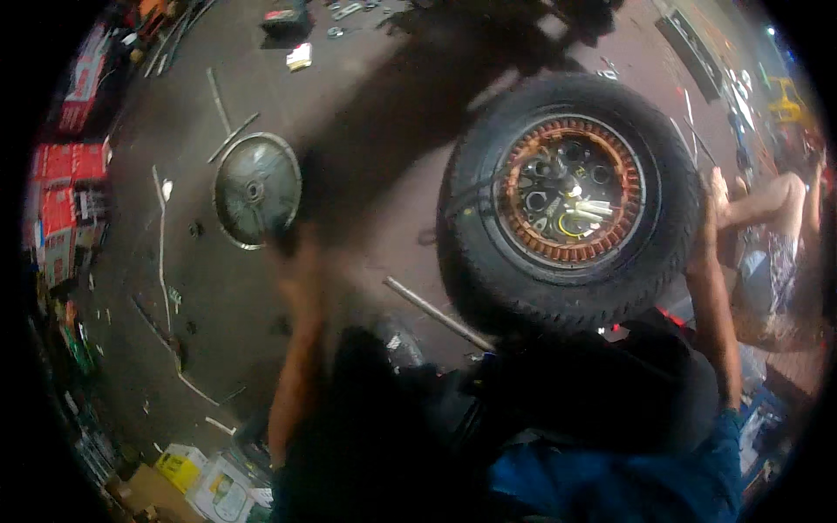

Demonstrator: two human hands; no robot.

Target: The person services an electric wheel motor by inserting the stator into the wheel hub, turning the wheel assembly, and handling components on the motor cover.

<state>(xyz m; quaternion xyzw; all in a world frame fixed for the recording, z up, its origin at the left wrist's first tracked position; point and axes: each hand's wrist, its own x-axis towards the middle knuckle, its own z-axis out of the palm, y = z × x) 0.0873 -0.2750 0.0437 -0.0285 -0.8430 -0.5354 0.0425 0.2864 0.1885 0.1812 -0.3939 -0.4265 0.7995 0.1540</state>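
A thick black tire (475,253) leans toward me by my dark-clothed legs. In its hub sits a ring of copper windings (629,166), with round openings and pale sleeved wires inside. My right hand (703,213) grips the tire's right side; its fingers are partly hidden. To the left, a round metal hub cover (253,187) with a central hole shows its dull inner face. My left hand (298,261) is beside the cover's lower right edge, smeared by motion. Whether it touches the cover, and how its fingers are set, I cannot tell.
A metal rod (436,312) lies between my legs and the tire. Thin sticks (163,248) are scattered on the floor at left. Red boxes (65,196) are stacked at the far left. Another person's bent leg (772,205) is close by on the right.
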